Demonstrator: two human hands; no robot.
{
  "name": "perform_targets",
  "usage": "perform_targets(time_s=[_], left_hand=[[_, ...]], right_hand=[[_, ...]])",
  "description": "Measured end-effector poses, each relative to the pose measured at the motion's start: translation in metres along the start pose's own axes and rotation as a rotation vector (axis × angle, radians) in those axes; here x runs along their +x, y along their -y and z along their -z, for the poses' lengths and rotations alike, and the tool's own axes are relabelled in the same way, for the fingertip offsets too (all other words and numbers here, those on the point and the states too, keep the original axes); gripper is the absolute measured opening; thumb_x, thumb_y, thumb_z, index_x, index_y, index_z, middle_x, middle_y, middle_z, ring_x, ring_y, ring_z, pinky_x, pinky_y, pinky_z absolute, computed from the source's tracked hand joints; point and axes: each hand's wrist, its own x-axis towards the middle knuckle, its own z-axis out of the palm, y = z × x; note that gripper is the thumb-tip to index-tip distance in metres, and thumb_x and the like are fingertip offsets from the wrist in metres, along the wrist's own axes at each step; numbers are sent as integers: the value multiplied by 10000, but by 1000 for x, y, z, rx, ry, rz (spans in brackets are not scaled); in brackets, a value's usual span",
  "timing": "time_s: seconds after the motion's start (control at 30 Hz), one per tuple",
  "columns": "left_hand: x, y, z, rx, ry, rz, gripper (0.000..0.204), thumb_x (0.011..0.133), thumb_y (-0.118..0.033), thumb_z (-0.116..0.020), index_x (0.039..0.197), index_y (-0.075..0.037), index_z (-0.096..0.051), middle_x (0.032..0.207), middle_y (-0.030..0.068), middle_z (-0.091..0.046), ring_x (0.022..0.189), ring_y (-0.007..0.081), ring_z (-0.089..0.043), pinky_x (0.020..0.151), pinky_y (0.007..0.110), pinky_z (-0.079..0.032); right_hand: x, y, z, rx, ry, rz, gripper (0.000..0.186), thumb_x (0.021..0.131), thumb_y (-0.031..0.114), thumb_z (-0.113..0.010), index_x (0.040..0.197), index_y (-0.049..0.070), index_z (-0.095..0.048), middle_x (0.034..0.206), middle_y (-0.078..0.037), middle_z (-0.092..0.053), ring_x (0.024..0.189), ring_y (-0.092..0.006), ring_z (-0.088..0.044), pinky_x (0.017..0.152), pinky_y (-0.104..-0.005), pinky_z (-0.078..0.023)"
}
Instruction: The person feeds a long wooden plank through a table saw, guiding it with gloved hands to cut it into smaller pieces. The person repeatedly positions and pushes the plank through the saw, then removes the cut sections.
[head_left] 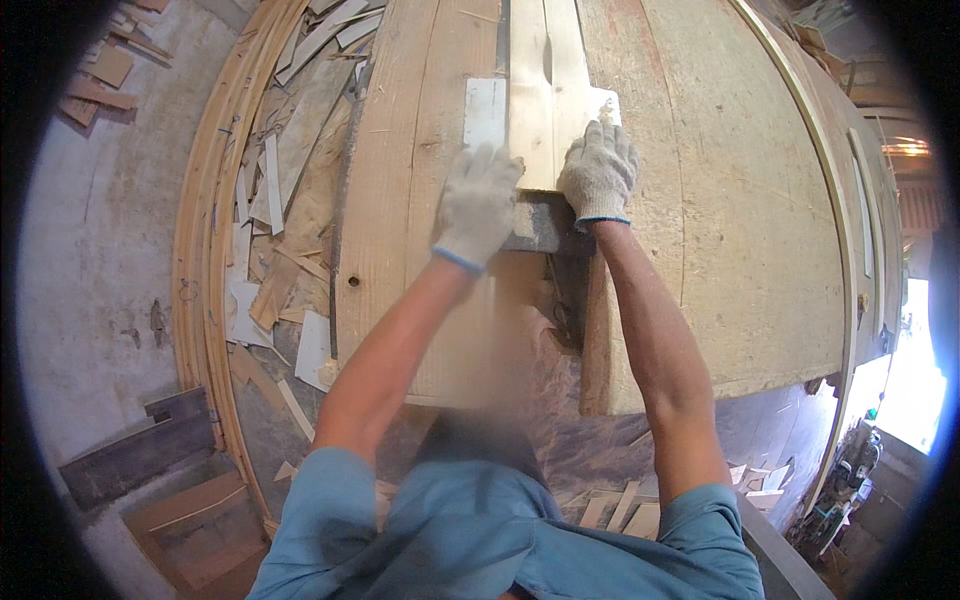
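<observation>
Two pale narrow wooden boards [531, 135] lie side by side, lengthwise, on the wooden worktable. My right hand [600, 172], in a whitish knit glove with a blue cuff, is closed at the right near corner of the boards, fingers together and pointing away from me. At their left near corner is my left hand [477, 205], gloved alike and somewhat blurred, its fingers bent against the edge. A white flat plate [486, 112] lies beyond the left glove, and another white plate [604, 104] shows past the right fingers. Below the boards' near end sits a dark grey metal piece [543, 226].
The worktable [755, 230] has a notch at its near edge, in front of my body. Wood offcuts [290, 190] are heaped along its left side. Long thin strips [205, 200] stand by the wall at left. More scraps [625, 510] lie on the floor near me.
</observation>
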Motion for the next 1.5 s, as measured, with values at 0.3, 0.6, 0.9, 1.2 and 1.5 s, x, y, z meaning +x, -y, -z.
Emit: perform_targets(time_s=[0.3,0.6,0.9,1.2,1.5], left_hand=[[11,8,-8,13,25,-34,387,867,-151,-666,1246,-100,-724,1295,134,-704,1301,352,-606,1131,534,-421],[17,3,-3,-24,48,-8,405,894,-146,-637,1293,-104,-698,1300,165,-696,1274,394,-627,1110,559,-451],[24,2,-3,59,-57,-53,360,810,-164,-660,1158,-102,-726,1163,140,-712,1144,342,-663,1027,510,-507],[18,3,-7,50,-56,-24,412,845,-186,-658,1241,-87,-717,1224,159,-720,1263,366,-634,1122,542,-444],[18,3,-9,-1,0,16,358,854,-143,-631,1190,-67,-728,1239,100,-703,1264,297,-594,1089,453,-441]], right_hand=[[14,-9,-17,-34,-78,28,532,1029,306,-470,1473,24,-547,1591,-178,-497,1488,-369,-429,1226,-548,-279],[16,-10,-22,-37,-269,74,452,1000,274,-540,1349,4,-637,1443,-208,-624,1375,-384,-540,1152,-521,-375],[19,-7,-12,37,-140,12,497,998,248,-539,1419,-13,-588,1542,-242,-539,1450,-403,-479,1209,-528,-322],[17,-5,-12,52,-143,-1,475,1029,261,-514,1424,14,-605,1529,-229,-562,1461,-395,-474,1222,-528,-311],[20,-6,-17,60,-159,-3,467,1025,268,-518,1409,19,-614,1526,-213,-570,1456,-392,-477,1216,-528,-316]])
